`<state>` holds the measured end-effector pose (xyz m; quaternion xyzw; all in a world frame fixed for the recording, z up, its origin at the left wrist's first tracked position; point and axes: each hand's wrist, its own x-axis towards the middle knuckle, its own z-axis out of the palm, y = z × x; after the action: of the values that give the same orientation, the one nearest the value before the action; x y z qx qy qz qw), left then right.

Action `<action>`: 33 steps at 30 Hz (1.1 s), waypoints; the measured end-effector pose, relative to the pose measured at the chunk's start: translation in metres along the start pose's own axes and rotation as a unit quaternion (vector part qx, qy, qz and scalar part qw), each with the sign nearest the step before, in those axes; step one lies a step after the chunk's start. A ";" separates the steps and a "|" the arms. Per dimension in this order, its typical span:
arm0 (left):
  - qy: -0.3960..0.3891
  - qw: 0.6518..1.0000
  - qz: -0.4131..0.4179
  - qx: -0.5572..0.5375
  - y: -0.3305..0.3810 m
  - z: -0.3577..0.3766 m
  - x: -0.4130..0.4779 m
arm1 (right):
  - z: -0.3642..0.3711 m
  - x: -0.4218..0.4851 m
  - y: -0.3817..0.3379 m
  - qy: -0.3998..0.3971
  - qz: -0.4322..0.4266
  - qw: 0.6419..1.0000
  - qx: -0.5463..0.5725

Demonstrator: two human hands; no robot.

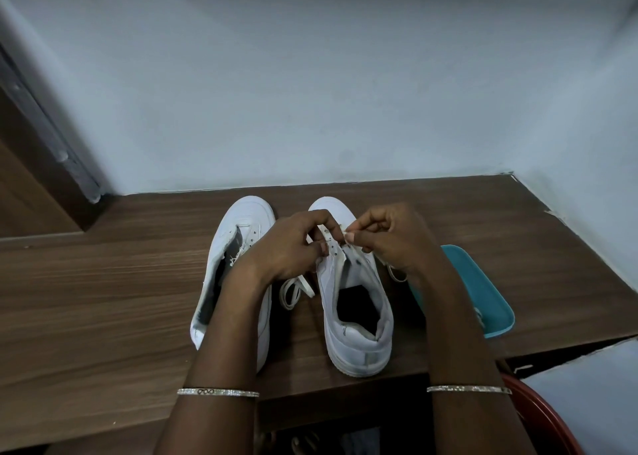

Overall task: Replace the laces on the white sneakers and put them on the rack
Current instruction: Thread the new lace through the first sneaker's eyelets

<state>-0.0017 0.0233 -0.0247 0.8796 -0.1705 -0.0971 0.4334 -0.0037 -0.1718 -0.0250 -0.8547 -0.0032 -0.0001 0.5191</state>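
Observation:
Two white sneakers stand side by side on a brown wooden top (103, 282), toes pointing away from me. The left sneaker (241, 220) has bare eyelets and my left forearm crosses over it. Both hands work over the eyelet rows of the right sneaker (359, 316). My left hand (286, 247) pinches the left eyelet flap near the toe. My right hand (390, 237) pinches the tip of a white lace (297, 290) at the eyelets. Loose loops of that lace lie between the shoes and to the right of the right sneaker.
A teal tray (483, 289) lies to the right of the right sneaker, partly under my right forearm. A pale wall closes the back and right side. A red rounded object (545, 416) sits at the lower right, below the top's front edge.

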 end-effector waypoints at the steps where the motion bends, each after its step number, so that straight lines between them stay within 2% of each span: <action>1: 0.006 1.000 -0.004 -0.004 0.000 0.000 0.000 | -0.001 -0.001 0.001 -0.013 0.001 1.000 -0.016; 9: 0.005 0.999 -0.014 -0.028 0.001 0.001 -0.001 | -0.001 0.001 0.005 -0.054 0.008 0.998 -0.029; 14: 0.006 0.998 -0.021 -0.052 0.001 0.001 -0.001 | 0.005 0.001 0.007 -0.048 0.010 0.999 -0.023; 22: -0.004 0.994 -0.059 -0.092 -0.002 -0.003 -0.001 | 0.012 0.002 0.009 -0.030 0.073 0.996 0.039; 27: 0.023 0.996 -0.051 -0.071 0.003 -0.002 -0.002 | 0.009 0.003 0.012 -0.039 0.088 0.994 0.050; 33: 0.045 0.998 -0.041 -0.031 0.007 0.002 0.000 | 0.006 0.003 0.012 -0.059 0.054 0.996 0.039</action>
<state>-0.0039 0.0180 -0.0202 0.8756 -0.1118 -0.0798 0.4630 -0.0005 -0.1725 -0.0385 -0.8314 0.0125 0.0789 0.5499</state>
